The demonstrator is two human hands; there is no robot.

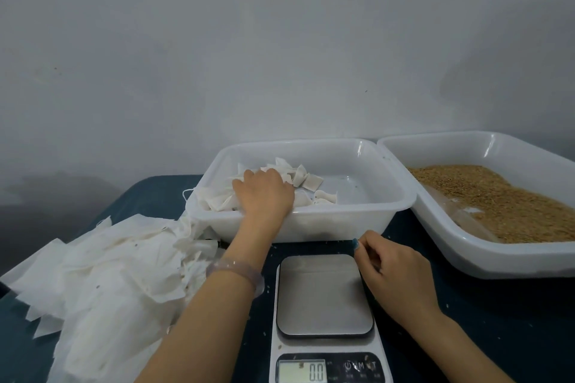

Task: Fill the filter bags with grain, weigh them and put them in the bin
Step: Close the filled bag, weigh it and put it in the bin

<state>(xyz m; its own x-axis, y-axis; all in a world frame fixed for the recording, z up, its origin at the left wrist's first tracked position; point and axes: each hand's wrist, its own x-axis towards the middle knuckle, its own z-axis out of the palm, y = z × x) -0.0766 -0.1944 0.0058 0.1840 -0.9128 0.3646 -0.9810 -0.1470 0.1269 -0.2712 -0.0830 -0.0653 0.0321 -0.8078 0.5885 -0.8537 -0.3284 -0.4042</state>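
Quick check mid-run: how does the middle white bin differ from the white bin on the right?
The middle bin holds a small heap of filled bags at its left end; the right bin holds loose grain. The left hand reaches into the middle bin; no hand is in the right bin. The middle bin shows whole; the right bin is cut off by the frame. Both are white plastic, side by side on the dark table.

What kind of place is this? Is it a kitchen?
Likely a small packing bench, at home or in a workshop. A digital scale sits in front, a tub holds loose grain, and empty filter bags lie heaped on the left.
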